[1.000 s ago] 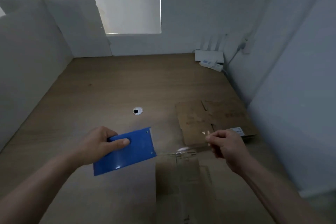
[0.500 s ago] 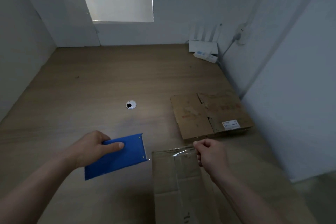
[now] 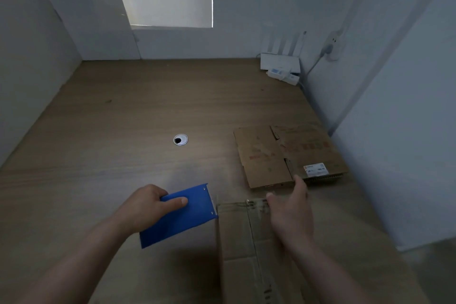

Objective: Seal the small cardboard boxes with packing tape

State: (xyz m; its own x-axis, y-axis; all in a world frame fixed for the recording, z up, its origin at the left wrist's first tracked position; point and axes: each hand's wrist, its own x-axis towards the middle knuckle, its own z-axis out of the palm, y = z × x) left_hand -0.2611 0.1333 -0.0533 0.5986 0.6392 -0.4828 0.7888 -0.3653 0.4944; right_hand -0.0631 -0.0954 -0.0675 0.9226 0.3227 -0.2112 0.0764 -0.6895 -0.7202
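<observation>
Brown cardboard box (image 3: 246, 242), near edge of surface (image 3: 148, 106), long axis running away from person. Right hand (image 3: 291, 212), uncurled, apparently presses its far end; left hand (image 3: 145, 207) grips blue flat dispenser (image 3: 182, 215) just beside.

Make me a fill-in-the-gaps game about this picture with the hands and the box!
1. The left hand grips a ___ dispenser.
2. The box lies under the right hand, to the ___ of the dispenser.
3. The hole in the table is ___.
Missing words: blue; right; round.
</observation>
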